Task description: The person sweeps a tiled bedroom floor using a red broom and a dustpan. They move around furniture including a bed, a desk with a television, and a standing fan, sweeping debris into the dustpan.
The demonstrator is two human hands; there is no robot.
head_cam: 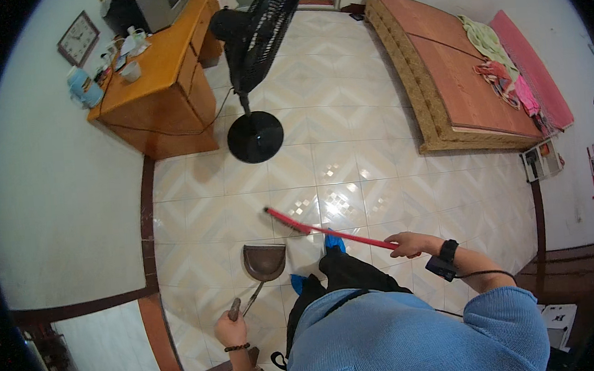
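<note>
In my right hand (410, 244) is the red handle of a broom (355, 237). Its narrow red head with dark bristles (286, 221) reaches left over the tiles, just ahead of my feet. My left hand (231, 328) grips the handle of a long-handled dustpan (265, 264). The brown pan lies in front of my left foot, its straight lip facing away from me and towards the broom head. A gap of floor separates pan and broom. I cannot make out any dirt in the pan or on the floor. Blue shoe covers (335, 240) are on my feet.
A black pedestal fan (255, 136) stands ahead, its cord running to a wooden desk (154, 100) at the left wall. A bed base (467, 70) with cloths on it is at the far right. Shiny patterned tiles (337, 167) cover the floor. An orange door frame (157, 335) is at lower left.
</note>
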